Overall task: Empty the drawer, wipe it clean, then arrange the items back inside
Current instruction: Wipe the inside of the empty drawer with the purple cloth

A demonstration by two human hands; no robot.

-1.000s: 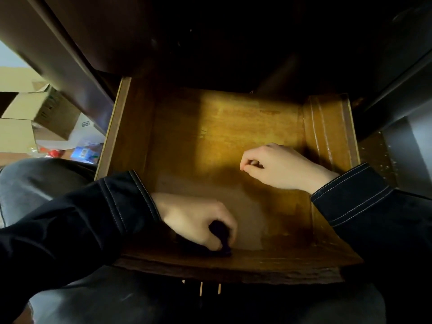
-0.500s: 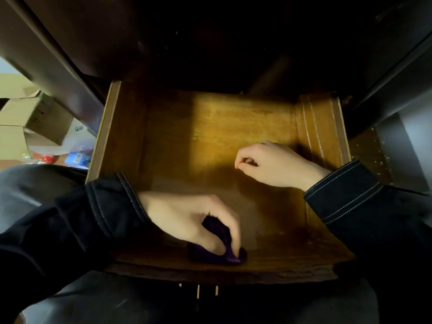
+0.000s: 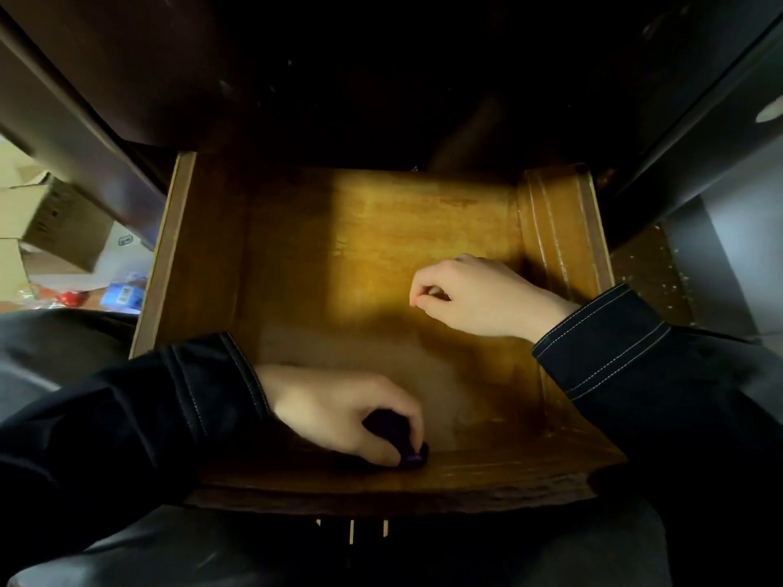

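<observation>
A wooden drawer (image 3: 563,230) is pulled out in front of me, with nothing lying on its bare floor. My left hand (image 3: 339,410) grips a bunched dark purple cloth (image 3: 396,438) and presses it onto the floor at the near front edge. Most of the cloth is hidden under the fingers. My right hand (image 3: 474,296) hovers or rests over the right middle of the drawer floor, its fingers curled loosely with nothing visible in them. Both arms wear dark sleeves with light stitching.
Dark cabinet body (image 3: 381,78) overhangs the drawer's back. Cardboard boxes (image 3: 51,222) and small colourful items (image 3: 123,294) lie on the floor at the left. My knees in dark trousers (image 3: 127,557) sit under the drawer front.
My left hand with the cloth slid right along the front edge, then back a little to the left. My right hand has barely moved.
</observation>
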